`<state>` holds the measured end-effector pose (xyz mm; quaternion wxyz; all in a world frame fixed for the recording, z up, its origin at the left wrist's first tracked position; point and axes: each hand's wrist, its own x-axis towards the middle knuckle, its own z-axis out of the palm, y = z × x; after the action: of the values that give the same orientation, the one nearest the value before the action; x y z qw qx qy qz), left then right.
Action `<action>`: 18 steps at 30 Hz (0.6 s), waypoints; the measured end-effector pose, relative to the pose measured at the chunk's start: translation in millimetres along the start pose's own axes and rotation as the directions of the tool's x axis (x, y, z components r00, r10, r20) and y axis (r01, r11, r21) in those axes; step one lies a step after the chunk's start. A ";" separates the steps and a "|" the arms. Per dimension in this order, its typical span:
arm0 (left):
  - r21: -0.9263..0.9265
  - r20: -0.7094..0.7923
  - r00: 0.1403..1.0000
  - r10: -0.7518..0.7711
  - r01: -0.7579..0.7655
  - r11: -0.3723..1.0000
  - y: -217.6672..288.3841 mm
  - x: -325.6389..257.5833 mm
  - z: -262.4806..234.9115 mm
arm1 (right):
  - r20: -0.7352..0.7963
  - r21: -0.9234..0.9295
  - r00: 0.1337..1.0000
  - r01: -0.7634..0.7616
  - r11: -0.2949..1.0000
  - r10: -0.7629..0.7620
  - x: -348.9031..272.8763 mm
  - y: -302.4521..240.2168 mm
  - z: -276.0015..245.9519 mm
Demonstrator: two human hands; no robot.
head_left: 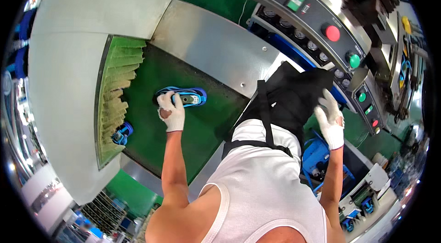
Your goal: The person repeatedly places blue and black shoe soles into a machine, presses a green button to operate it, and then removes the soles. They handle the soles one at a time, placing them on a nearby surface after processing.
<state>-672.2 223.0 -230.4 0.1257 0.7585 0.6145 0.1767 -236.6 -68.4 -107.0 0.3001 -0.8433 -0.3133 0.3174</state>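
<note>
Is pinching elongated blue-and-black shoe (191, 99) with white-gloved left fingers (178, 101), spreading white-gloved right fingers (328, 99), perhaps risking slippage from one-ended grip.

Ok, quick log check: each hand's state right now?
Left hand: on a blue shoe; whether its grip is closed can't be told.
Right hand: open, empty.

Markings on control panel (316, 20) too small; no text legible.

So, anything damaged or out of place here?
Yes: the white glove on the left hand shows bare skin through a gap, possibly a tear. The green strip curtain at the grey machine also has uneven, ragged-looking ends.
</note>
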 end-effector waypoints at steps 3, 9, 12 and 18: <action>-0.013 0.101 0.993 0.058 -0.056 0.998 34.9 38.0 -26.7 | 0.079 0.145 0.953 0.280 0.949 -0.293 8.9 -47.9 36.3; -0.297 0.082 0.739 0.669 -0.622 0.724 202.8 34.8 -34.7 | -0.009 -0.181 0.774 0.621 0.763 -0.633 33.1 -132.1 91.2; -0.588 0.106 0.570 0.815 -0.624 0.514 309.7 22.7 -24.8 | -0.185 -0.179 0.920 0.314 0.932 -0.345 41.6 -122.9 72.9; -0.821 0.110 -0.184 0.977 -0.571 -0.016 494.8 -47.3 -44.9 | -0.451 0.185 0.892 0.135 0.973 -0.037 -58.8 1.2 -36.5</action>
<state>-260.6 70.1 6.8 0.3930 0.8863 -0.2399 0.0505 -245.2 -122.6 -64.9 0.4655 -0.8418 -0.2380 0.1341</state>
